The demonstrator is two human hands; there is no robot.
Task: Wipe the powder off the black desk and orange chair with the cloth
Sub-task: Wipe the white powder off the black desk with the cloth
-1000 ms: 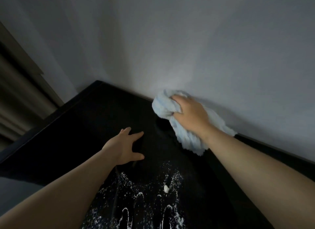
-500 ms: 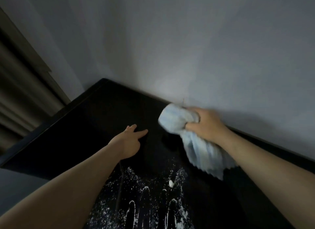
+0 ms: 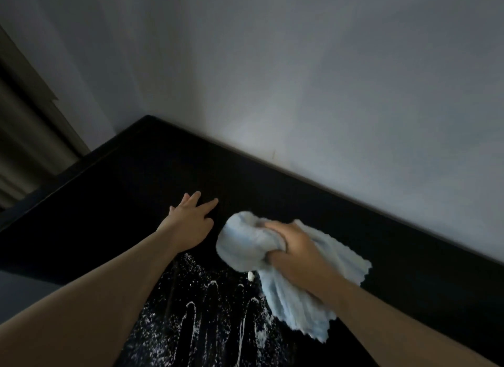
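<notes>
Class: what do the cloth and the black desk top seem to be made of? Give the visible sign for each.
Cloth: probably soft pale blue microfibre or terry; fuzzy ribbed pile, wavy edge, bunching limply in the right hand.
Black desk: hard and smooth, perhaps laminate or painted board, low sheen; powder lies on it in sharp streaks. The dim light leaves it open.

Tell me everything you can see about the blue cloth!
The cloth is pale blue and looks soft and fluffy, with ribbed lines and a wavy edge. Its front is scrunched into a ball; the rest trails loose toward the person. The right hand grips it in the middle. It seems pressed on the black desk, at the far edge of the white powder.
</notes>
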